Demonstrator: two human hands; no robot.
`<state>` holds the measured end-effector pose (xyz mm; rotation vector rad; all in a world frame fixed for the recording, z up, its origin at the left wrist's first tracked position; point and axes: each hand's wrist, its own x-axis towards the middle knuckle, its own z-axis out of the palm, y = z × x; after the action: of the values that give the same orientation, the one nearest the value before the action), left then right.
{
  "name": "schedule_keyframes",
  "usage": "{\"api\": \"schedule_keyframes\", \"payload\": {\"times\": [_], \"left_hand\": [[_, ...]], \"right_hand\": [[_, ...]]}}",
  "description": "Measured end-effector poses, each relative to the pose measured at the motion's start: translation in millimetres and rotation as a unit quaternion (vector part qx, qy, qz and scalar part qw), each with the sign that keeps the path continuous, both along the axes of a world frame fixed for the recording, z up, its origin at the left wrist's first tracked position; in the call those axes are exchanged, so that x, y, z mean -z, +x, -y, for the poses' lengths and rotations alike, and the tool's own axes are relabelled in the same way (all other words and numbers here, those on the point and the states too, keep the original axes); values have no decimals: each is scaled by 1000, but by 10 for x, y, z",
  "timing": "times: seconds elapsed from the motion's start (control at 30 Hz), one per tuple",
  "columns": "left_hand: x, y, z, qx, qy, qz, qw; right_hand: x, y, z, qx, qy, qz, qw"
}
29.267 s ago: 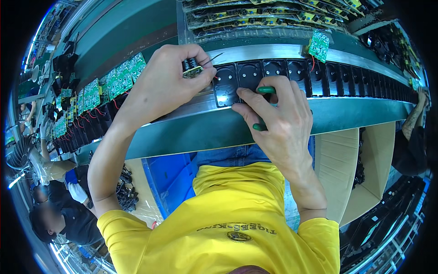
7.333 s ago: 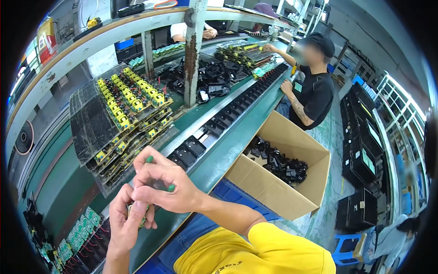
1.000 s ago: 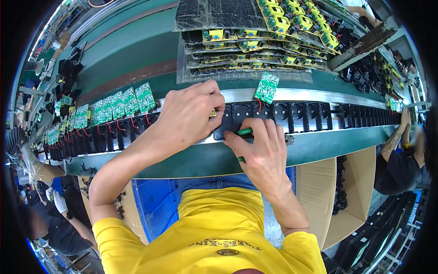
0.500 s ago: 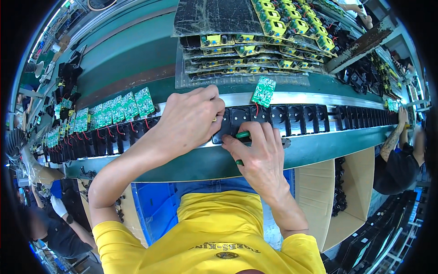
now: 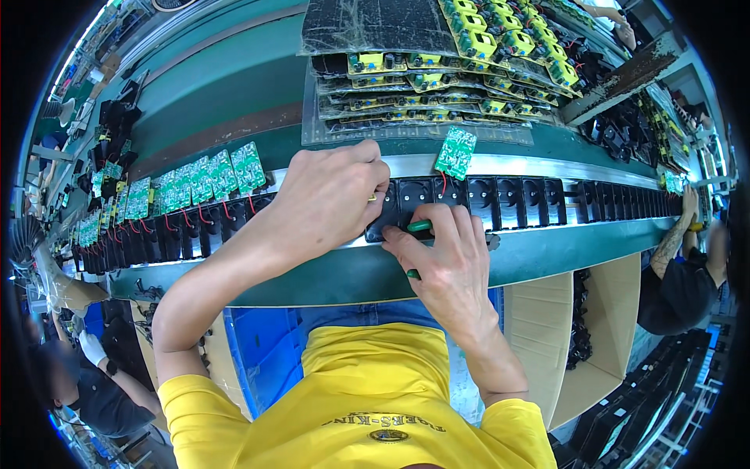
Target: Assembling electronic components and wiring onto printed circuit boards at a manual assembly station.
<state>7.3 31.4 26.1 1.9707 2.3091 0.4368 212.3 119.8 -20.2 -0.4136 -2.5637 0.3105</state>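
My left hand [image 5: 336, 191] bends over a row of black plastic housings [image 5: 482, 205], its thumb and fingers pinched together. A small yellow bit shows at its fingertips; the rest of what it pinches is hidden. My right hand [image 5: 449, 254] is closed round a green-handled tool [image 5: 420, 225], whose working end I cannot see. Its thumb and index fingertip rest at the black housing just right of my left fingers. Behind the right hand, a green circuit board [image 5: 456, 152] stands tilted at the rail, with a red wire running down to a housing.
More wired green boards [image 5: 248, 168] line the housings at left. Beyond the rail rises a stack of board sheets [image 5: 375, 31] with yellow components. Cardboard boxes [image 5: 539, 336] and a blue bin [image 5: 266, 352] stand below the bench edge. Co-workers are at both sides.
Both hands keep nearly the same place and grip, with small shifts at the fingertips. The view has moved slightly; the boards and housings otherwise look the same.
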Motion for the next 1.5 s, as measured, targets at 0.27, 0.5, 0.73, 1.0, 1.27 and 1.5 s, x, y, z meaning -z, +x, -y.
{"api": "schedule_keyframes", "payload": {"times": [0.27, 0.5, 0.73, 1.0, 1.27, 1.5], "left_hand": [[3, 3, -49, 25, 24, -40, 999], [31, 76, -90, 9, 7, -34, 999], [57, 22, 48, 52, 66, -31, 996], [154, 51, 106, 0, 58, 26, 998], [174, 30, 84, -14, 38, 58, 997], [254, -12, 95, -5, 48, 67, 997]], "right_hand": [[-3, -3, -8, 0, -5, 3, 1000], [-23, 19, -7, 0, 1, 11, 1000], [-396, 70, -15, -69, -132, -16, 989], [-467, -622, -257, -205, -627, -360, 659], [-184, -944, -295, -121, -640, -375, 660], [-112, -1115, -256, -102, -636, -364, 673]]}}
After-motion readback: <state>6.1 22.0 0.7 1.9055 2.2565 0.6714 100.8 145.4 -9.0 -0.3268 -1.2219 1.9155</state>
